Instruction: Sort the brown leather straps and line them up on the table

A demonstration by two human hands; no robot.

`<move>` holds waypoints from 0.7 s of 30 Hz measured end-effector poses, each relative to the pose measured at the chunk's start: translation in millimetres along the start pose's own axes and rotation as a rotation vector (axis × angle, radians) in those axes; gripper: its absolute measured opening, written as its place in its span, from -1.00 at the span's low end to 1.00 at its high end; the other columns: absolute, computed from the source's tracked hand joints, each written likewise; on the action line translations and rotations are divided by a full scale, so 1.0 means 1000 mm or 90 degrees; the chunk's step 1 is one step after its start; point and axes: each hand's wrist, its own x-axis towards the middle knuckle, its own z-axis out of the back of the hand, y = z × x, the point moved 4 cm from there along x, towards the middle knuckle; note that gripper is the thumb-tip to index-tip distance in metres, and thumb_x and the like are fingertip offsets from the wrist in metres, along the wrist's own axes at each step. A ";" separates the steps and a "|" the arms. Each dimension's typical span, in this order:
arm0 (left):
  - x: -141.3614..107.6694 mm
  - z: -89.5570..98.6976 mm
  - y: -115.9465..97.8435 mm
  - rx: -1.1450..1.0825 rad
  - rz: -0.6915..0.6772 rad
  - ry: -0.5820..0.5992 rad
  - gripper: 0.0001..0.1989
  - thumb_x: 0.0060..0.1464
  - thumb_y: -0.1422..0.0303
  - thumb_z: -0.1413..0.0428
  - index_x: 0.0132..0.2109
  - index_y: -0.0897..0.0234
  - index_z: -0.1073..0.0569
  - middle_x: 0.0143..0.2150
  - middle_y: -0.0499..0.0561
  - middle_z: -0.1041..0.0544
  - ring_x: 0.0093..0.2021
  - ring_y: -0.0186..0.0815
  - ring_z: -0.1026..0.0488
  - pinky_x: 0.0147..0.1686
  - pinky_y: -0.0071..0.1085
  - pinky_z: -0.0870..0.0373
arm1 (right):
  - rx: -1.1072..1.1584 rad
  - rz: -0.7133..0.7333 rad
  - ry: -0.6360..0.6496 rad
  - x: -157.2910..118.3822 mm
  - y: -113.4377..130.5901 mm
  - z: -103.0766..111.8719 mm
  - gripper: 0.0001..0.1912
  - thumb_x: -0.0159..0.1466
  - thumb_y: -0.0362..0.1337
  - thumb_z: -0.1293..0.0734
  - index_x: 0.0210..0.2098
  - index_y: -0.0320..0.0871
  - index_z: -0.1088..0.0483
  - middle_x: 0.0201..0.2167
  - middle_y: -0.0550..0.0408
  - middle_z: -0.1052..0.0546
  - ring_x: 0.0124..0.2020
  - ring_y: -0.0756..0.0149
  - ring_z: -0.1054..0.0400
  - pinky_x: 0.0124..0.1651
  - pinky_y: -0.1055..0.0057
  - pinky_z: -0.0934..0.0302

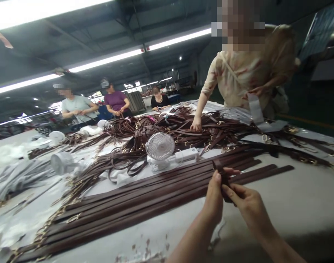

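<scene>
While I watch from the head camera, a long pale work table (306, 193) carries a tangled heap of brown leather straps (199, 128) with brass buckles, and smooth flat strips (145, 193) lie side by side nearest me. My left hand (214, 195) and right hand (249, 208) both pinch a narrow strap (224, 179), curled, just over the strips. A white mesh-fronted fan (160, 146) stands between heap and strips.

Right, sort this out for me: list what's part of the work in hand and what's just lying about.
Part of the work: left hand, right hand, brown leather strap pinched between them, row of long straps beside them.

Lying about: white desk fan, second fan, heap of buckled straps.
</scene>
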 end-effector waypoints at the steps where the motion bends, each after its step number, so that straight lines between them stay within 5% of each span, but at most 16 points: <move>1: 0.000 -0.001 0.002 -0.014 0.011 0.014 -0.49 0.37 0.08 0.20 0.05 0.33 -0.48 0.10 0.19 -0.57 0.07 -0.12 -0.39 0.18 -0.16 -0.22 | 0.013 0.002 -0.017 -0.001 -0.003 0.001 -0.56 0.14 0.11 -0.48 -0.45 -0.20 -0.56 -0.51 0.06 -0.51 -0.42 0.25 -0.37 -0.38 0.45 -0.36; 7: 0.003 0.000 0.019 -0.062 0.044 0.047 -0.46 0.36 0.07 0.19 0.05 0.34 -0.53 0.07 0.18 -0.58 0.00 -0.17 -0.41 0.07 -0.28 -0.26 | 0.051 0.004 -0.102 0.001 -0.019 0.004 -0.58 0.12 0.07 -0.51 -0.33 -0.20 -0.64 -0.52 0.04 -0.50 -0.39 0.18 -0.39 -0.47 0.41 -0.29; 12: 0.003 -0.002 0.022 -0.158 0.085 0.087 -0.46 0.34 0.02 0.13 0.08 0.34 -0.51 0.19 0.22 -0.53 0.15 -0.11 -0.42 0.15 -0.26 -0.26 | 0.063 0.015 -0.167 0.003 -0.016 0.007 -0.58 0.05 0.05 -0.57 -0.29 -0.17 -0.65 -0.47 0.05 -0.56 -0.41 0.21 -0.39 -0.41 0.40 -0.33; 17: 0.004 0.000 0.012 -0.149 0.033 0.102 -0.56 0.25 0.10 -0.05 0.12 0.29 -0.45 0.20 0.23 -0.52 0.15 -0.11 -0.43 0.19 -0.22 -0.25 | 0.049 -0.001 -0.034 0.012 -0.007 0.008 -0.61 0.10 0.04 -0.54 -0.37 -0.21 -0.62 -0.50 0.06 -0.55 -0.41 0.24 -0.38 -0.39 0.43 -0.29; 21: 0.007 0.002 0.011 -0.144 0.034 0.142 -0.53 0.22 0.15 -0.10 0.16 0.34 -0.43 0.08 0.25 -0.58 0.03 -0.08 -0.52 0.13 -0.15 -0.34 | -0.077 0.027 0.040 0.011 0.008 0.031 -0.59 0.12 0.06 -0.52 -0.32 -0.19 -0.61 -0.39 0.01 -0.61 -0.29 0.10 -0.48 -0.30 0.36 -0.38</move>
